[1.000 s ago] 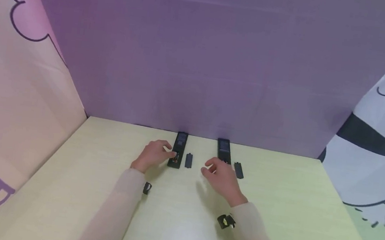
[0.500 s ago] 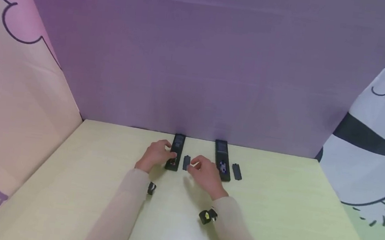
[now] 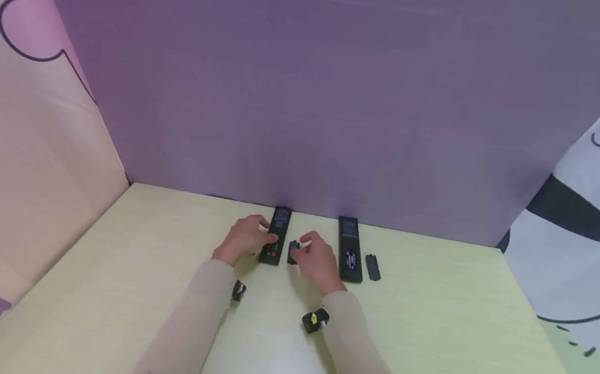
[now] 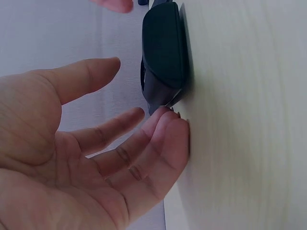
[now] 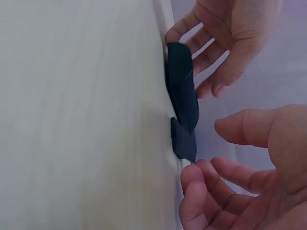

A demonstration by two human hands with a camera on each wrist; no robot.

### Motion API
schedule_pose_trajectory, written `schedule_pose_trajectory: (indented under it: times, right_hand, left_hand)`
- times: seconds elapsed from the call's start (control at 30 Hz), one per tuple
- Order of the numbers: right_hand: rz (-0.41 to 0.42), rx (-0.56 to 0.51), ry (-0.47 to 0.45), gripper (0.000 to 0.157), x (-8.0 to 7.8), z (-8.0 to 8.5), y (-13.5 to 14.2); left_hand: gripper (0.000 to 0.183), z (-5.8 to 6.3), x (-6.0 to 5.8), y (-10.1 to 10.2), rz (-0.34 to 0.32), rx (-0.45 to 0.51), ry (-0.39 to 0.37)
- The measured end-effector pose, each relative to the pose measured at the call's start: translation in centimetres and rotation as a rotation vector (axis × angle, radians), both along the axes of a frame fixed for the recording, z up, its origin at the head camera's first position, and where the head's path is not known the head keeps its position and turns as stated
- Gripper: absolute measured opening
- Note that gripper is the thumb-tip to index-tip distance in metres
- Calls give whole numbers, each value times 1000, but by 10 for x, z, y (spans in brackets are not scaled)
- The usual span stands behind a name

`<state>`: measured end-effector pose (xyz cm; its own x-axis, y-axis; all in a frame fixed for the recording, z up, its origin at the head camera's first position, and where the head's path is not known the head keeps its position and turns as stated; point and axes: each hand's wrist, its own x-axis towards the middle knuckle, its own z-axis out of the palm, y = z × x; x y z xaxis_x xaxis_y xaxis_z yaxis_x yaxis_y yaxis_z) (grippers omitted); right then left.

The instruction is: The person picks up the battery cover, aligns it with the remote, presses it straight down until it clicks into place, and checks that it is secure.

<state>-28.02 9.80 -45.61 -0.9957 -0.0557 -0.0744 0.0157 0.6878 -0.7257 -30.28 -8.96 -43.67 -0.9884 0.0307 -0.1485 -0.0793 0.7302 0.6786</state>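
Two black remote controls lie back up on the table, their battery bays uncovered. Beside the left remote (image 3: 282, 217) is my left hand (image 3: 241, 241); in the left wrist view its fingertips touch the table and the remote's side, while the thumb stays raised. My right hand (image 3: 320, 264) reaches a small dark battery cover (image 3: 294, 246) between the remotes. The right wrist view has the fingertips at the near end of that cover (image 5: 183, 141), with the thumb apart from it. The right remote (image 3: 349, 234) has batteries showing in its bay.
A second battery cover (image 3: 373, 267) lies right of the right remote. Behind the pale table (image 3: 456, 328) rises a purple backdrop (image 3: 311, 89), close to the remotes' far ends. Printed cloth panels flank both sides.
My right hand has moved left, from in front of the right remote to the battery cover between the remotes. The left hand has stayed by the left remote.
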Motion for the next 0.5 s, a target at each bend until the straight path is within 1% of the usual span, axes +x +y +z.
schedule_pose_trajectory:
  times: [0.17,0.33,0.5]
  right_hand:
    - [-1,29,-13,35,-10,-4,2]
    - [42,45,-11,39,-15,-4,3]
    - [71,98,-30,43,-18,-4,5]
  left_hand:
    - [46,-1,-1,5,11,11,-4]
    - [44,1,1,6,39,12,-7]
    - [46,2,0,4,27,17,-16]
